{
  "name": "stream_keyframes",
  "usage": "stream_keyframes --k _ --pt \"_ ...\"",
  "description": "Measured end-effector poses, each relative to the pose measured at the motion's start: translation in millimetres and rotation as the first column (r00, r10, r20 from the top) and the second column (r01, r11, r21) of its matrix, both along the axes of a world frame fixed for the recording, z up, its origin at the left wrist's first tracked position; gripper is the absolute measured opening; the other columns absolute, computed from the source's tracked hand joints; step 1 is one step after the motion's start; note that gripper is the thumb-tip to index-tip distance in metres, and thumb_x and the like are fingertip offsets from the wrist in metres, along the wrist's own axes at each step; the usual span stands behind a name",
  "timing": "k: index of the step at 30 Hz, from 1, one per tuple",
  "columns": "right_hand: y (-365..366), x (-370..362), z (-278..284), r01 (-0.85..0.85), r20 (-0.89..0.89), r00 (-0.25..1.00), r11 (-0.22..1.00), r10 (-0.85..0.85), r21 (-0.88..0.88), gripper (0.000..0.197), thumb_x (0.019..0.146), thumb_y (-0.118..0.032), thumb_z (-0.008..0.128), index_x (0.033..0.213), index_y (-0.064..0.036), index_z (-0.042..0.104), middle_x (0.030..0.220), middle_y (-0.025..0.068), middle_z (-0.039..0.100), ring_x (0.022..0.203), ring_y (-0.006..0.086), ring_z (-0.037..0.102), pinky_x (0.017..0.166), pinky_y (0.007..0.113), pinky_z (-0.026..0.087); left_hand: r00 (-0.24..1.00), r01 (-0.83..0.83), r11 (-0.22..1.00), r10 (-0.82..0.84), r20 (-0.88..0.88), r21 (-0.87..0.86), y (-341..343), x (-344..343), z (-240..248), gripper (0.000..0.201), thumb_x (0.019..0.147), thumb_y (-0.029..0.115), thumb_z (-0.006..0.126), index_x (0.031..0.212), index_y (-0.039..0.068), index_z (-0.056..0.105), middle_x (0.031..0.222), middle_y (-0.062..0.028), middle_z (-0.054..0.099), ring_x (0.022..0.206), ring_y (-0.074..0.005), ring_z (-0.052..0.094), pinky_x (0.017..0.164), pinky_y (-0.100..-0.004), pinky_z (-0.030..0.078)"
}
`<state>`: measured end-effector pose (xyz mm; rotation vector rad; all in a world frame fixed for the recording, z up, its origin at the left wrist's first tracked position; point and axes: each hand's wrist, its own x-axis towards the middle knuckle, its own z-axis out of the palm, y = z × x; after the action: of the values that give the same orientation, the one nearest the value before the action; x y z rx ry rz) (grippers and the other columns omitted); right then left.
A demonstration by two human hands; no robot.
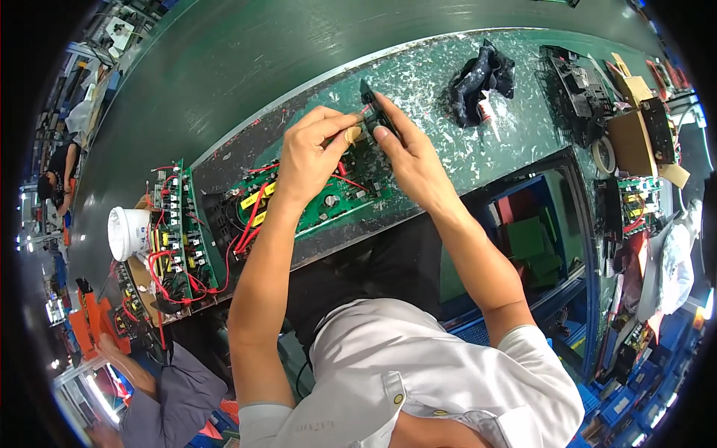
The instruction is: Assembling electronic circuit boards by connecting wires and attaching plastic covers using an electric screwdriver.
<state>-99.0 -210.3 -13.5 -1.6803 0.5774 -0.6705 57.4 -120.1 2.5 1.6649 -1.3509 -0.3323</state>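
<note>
1. Head view: the left hand [310,153] pinches a red wire [364,110] at the small black part [379,113], its grip closed on the wire.
2. The right hand [414,160] has its grip clamped on the black part, at 12 o'clock above the green circuit board [328,201] on the bench [448,97].
3. A dark rag [482,78] lies at 2 o'clock from the hands.

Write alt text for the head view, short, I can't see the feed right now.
Both hands meet over a green circuit board on a scuffed green workbench: the right hand holds a small black part upright, the left hand pinches at its edge. A second wired board lies left.
</note>
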Motion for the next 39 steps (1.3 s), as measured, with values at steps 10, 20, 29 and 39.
stream_keyframes --k 10,20,29,39 --pt "14.0 7.8 -1.9 0.114 -0.004 0.993 0.97 -0.117 -0.215 0.049 0.101 -0.012 0.053 0.148 -0.0037 0.041 0.135 0.0234 0.056 0.123 0.0301 0.057 0.103 0.034 0.043 0.974 -0.032 0.998 0.041 0.224 -0.047 3.5 2.1 -2.9 0.017 0.083 0.003 0.072 0.1 -0.002 0.072 0.087 -0.0119 0.068 0.073 -0.0224 0.066 0.064 -0.0309 0.051" --pt "2.0 1.5 -11.7 0.077 -0.089 0.991 0.961 -0.103 -0.264 0.047 0.099 -0.011 0.053 0.145 -0.0062 0.045 0.128 0.0249 0.058 0.117 0.0383 0.058 0.1 0.042 0.045 0.959 0.02 0.97 -0.087 0.269 0.242 16.5 31.6 31.0 0.03 0.085 0.018 0.071 0.111 0.003 0.069 0.106 -0.0149 0.067 0.099 -0.0333 0.064 0.088 -0.0396 0.051" --pt "5.6 2.4 -4.7 0.097 -0.074 0.991 0.974 -0.114 -0.207 0.047 0.1 -0.014 0.055 0.145 -0.0059 0.045 0.127 0.0245 0.059 0.115 0.0362 0.06 0.099 0.041 0.045 0.889 -0.333 0.598 -0.059 0.454 0.729 74.7 92.0 26.9 0.026 0.082 0.021 0.07 0.101 0.004 0.07 0.101 -0.0157 0.067 0.106 -0.0327 0.062 0.092 -0.0418 0.048" --pt "1.3 2.1 -11.0 0.046 -0.11 0.993 0.998 -0.051 -0.048 0.05 0.102 -0.016 0.054 0.148 -0.0027 0.04 0.135 0.0198 0.057 0.125 0.0231 0.054 0.105 0.032 0.041 0.985 -0.17 0.928 0.162 0.052 0.33 76.3 67.5 67.1 0.018 0.083 0.011 0.073 0.1 0.002 0.074 0.088 -0.008 0.072 0.079 -0.0174 0.068 0.074 -0.0305 0.052"
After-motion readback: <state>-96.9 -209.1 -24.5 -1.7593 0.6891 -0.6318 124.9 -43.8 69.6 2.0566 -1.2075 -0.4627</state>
